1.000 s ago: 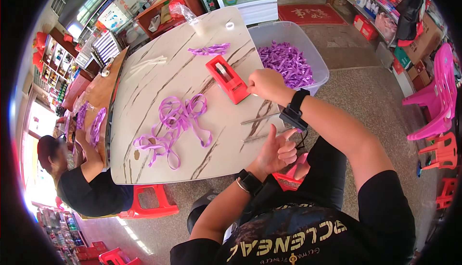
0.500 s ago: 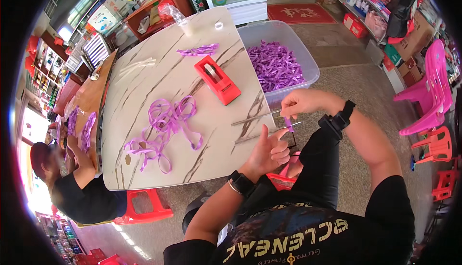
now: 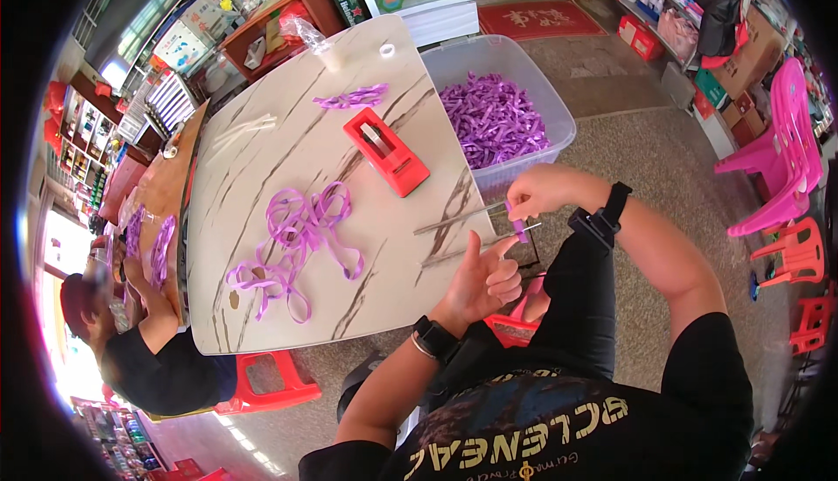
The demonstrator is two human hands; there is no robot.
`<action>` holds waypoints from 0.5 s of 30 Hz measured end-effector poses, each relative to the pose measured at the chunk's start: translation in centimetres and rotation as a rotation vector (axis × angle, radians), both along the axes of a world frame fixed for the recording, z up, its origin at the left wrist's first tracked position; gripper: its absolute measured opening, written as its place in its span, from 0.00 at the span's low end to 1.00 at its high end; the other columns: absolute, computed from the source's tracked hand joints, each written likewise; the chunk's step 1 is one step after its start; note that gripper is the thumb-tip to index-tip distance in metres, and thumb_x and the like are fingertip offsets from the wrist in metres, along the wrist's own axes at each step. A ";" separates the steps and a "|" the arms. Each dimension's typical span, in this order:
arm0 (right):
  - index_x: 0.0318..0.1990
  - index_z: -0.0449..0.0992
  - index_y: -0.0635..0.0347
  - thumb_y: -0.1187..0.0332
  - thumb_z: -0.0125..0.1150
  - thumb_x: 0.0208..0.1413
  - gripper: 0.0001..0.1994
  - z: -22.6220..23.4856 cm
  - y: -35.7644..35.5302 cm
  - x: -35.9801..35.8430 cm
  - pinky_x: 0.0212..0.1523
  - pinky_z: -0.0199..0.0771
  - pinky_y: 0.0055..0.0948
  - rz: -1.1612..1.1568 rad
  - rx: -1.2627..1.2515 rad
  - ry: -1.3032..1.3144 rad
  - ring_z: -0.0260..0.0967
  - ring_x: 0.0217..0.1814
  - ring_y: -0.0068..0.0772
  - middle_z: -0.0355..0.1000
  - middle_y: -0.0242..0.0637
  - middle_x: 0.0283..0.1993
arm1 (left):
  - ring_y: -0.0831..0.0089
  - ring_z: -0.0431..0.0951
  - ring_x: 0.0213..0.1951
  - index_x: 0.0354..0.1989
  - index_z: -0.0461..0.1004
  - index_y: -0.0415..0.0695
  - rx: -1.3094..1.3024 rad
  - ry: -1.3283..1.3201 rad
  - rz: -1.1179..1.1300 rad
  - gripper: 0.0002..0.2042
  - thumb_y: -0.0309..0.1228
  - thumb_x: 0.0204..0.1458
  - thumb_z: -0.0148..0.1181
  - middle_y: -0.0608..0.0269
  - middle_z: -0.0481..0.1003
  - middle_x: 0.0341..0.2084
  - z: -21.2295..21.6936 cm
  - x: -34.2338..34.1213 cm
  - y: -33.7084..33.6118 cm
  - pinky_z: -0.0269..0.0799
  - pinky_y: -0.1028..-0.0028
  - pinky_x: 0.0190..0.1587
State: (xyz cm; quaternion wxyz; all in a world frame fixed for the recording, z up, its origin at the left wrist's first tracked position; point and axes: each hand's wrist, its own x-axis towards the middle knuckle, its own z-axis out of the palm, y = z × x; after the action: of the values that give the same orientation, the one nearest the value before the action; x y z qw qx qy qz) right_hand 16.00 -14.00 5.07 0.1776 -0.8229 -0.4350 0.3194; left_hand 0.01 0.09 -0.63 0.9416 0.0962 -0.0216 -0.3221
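At the table's right edge two thin metal rods (image 3: 460,217) stick out toward me, with a short purple ribbon (image 3: 517,222) across them. My right hand (image 3: 534,194) pinches the upper end of this ribbon between thumb and fingertips. Just below, my left hand (image 3: 491,278) has its thumb raised and its index finger stretched out to the ribbon, while the other fingers curl in; nothing shows in its grasp. A tangle of long purple ribbon (image 3: 292,241) lies on the marbled table (image 3: 384,306).
A clear tub (image 3: 561,127) full of purple ribbon pieces stands beside the table. On the tabletop are a red tape dispenser (image 3: 387,154), a small ribbon bundle (image 3: 352,96), white strips (image 3: 244,130) and a tape roll (image 3: 388,50). A person (image 3: 161,359) sits at the left, handling ribbons.
My right hand stays pinched on the ribbon, and more of the purple strip shows below it across the rods. My left hand keeps nearly the same pose. The whole view has shifted slightly.
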 end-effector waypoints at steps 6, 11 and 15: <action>0.19 0.75 0.56 0.55 0.58 0.41 0.14 1.9 1.1 -1.4 0.23 0.67 0.34 -0.053 -0.252 -0.269 0.69 0.22 0.34 0.71 0.34 0.19 | 0.82 0.51 0.15 0.52 0.60 0.48 -0.038 0.005 -0.016 0.30 0.58 0.52 0.28 0.74 0.50 0.10 -0.4 0.1 0.2 0.48 0.82 0.21; 0.15 0.74 0.58 0.51 0.61 0.37 0.18 0.6 -0.2 -3.2 0.22 0.66 0.37 -0.095 -0.043 -0.669 0.68 0.22 0.41 0.69 0.38 0.17 | 0.85 0.52 0.14 0.54 0.59 0.47 0.002 0.006 0.006 0.31 0.57 0.53 0.26 0.77 0.50 0.10 0.1 0.1 -0.1 0.48 0.83 0.21; 0.17 0.74 0.60 0.49 0.60 0.40 0.20 0.4 -1.1 -3.1 0.22 0.65 0.35 -0.274 -0.120 -0.510 0.69 0.23 0.37 0.69 0.38 0.17 | 0.85 0.52 0.14 0.54 0.59 0.47 0.010 0.022 0.015 0.31 0.58 0.53 0.26 0.76 0.51 0.10 0.2 -0.1 0.1 0.49 0.82 0.21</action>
State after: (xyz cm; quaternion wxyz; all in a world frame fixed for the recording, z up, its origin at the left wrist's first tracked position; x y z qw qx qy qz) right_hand 12.85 -15.15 5.44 0.0553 -0.9368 -0.3306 0.1006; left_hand -0.06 0.21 -0.46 0.9437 0.0976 -0.0091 -0.3160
